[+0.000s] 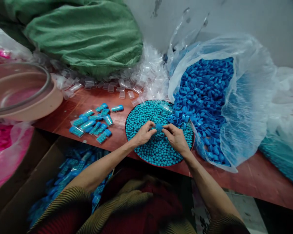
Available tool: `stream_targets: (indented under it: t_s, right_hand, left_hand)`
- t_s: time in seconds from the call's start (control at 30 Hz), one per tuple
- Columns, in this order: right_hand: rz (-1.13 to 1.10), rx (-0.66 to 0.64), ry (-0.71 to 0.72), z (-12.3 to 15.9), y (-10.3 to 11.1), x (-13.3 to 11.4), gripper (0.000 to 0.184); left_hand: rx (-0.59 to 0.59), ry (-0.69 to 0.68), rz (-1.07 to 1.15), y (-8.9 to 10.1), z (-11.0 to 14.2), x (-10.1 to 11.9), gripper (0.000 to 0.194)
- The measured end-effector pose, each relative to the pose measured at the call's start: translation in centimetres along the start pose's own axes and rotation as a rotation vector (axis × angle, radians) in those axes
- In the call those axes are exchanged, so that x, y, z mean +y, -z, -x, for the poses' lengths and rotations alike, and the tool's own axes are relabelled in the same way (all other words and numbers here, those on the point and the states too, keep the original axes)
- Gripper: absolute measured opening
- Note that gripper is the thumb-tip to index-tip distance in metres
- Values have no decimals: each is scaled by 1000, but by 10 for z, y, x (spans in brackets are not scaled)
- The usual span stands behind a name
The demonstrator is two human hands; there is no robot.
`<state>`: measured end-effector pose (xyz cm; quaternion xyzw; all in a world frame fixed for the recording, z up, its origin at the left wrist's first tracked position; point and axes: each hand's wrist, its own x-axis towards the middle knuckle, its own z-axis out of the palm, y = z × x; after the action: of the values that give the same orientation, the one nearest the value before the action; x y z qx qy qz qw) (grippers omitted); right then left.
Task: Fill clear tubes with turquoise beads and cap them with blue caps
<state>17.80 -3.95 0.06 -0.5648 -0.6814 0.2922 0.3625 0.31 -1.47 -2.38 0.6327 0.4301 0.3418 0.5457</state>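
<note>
My left hand (144,134) and my right hand (176,138) meet over a round red tray (161,164) heaped with small teal balls (146,115). Both hands pinch a small tube with a blue cap (158,127) between their fingertips. Filled, capped tubes (94,123) lie in a loose group on the red table (254,177) to the left of the tray. A clear plastic bag of blue caps (202,97) spills open right of the tray. Empty clear tubes (146,76) are piled behind the tray.
A pink basin (26,107) stands at the left edge. A green sack (88,35) lies at the back. A cardboard box (19,208) with more filled tubes sits below the table on the left. Bags of pink parts (2,143) are at far left.
</note>
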Motion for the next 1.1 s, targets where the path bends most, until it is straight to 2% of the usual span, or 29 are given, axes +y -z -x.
stream_targets:
  t_s: [0.13,0.37,0.5,0.63,0.7,0.83,0.9,1.0,1.1]
  right_hand:
    - [-95,21,-75,0,-10,-7,19]
    - [-174,-15,-124,2,-6,-8,19]
    - [-159,-22,-123,8,-4,-7,21]
    - [-154,-167,-74,10,1,-2,20]
    - [-136,-199,-36,10,4,1,20]
    - [-157,-192,-2,12,9,2,23]
    - [-237,-274,-12,13,13,2,27]
    - [-399,-380,-100,11,19,2,29]
    - [-530,-270,-202,8,17,4,48]
  left_hand:
    - [-51,69,115,-5,7,0,40]
    - [-100,147,225,-5,15,11,62]
    - [-97,125,251,-6,19,15,56]
    - [-90,90,244,-9,22,15,40]
    - [-84,92,230,-11,23,17,34]
    - [10,91,180,-12,24,19,30]
    - [-29,105,187,-7,25,18,32]
    - [-174,136,205,1,27,16,36]
    - [-219,127,193,3,30,17,39]
